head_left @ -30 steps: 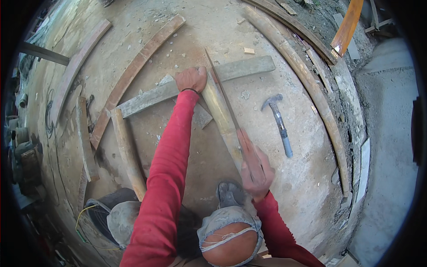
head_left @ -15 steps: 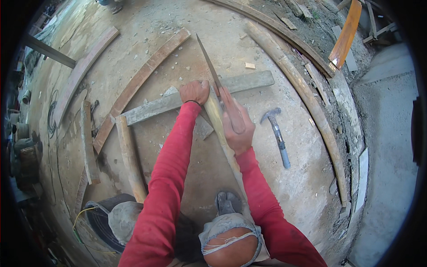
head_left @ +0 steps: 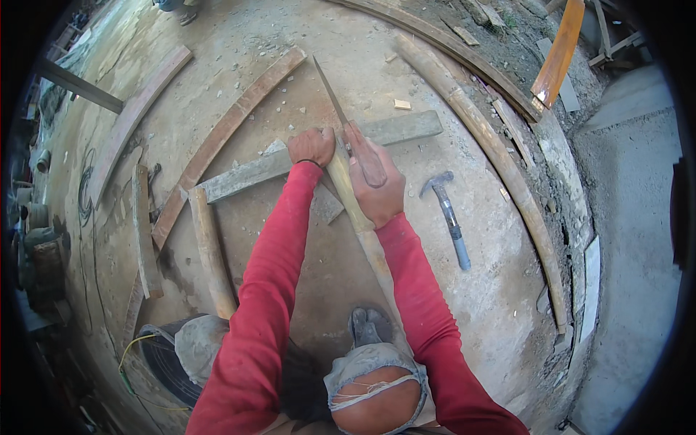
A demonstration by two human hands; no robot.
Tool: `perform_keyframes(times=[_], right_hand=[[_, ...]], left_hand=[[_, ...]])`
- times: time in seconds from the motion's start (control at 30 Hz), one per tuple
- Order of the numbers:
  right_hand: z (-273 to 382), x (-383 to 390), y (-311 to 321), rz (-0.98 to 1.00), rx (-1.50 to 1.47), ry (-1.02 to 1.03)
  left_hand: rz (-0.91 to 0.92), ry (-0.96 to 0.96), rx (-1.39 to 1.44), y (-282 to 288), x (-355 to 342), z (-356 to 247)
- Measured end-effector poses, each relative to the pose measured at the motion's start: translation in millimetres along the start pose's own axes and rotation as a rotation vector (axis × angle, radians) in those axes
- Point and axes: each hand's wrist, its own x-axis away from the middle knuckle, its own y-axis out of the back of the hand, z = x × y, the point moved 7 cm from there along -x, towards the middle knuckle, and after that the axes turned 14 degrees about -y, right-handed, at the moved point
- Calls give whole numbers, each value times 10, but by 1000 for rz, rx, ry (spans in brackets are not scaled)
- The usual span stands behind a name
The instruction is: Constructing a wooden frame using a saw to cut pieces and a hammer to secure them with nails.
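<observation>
Left grip clasps the pole, right grip holds the saw, and steady pressure over the plank with long, straight strokes should serve best!

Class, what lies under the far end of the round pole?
A grey plank shows either side of the pole, crossing beneath it. The stretch directly under the pole and left hand is covered.
</observation>
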Motion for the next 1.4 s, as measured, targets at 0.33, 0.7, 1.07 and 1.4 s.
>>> perform_keyframes(times=[0.33, 0.7, 1.07, 1.4], right_hand=[[-26, 8, 45, 161, 81, -177], [287, 770, 508, 131, 254, 214], [946, 1269, 838, 163, 438, 106], [611, 1372, 867, 190, 225, 40]], left_hand=[[24, -16, -10, 2, -7, -104], [50, -19, -87, 95, -63, -57], [60, 19, -94, 128, 94, 91], [47, 71, -98, 121, 44, 202]])
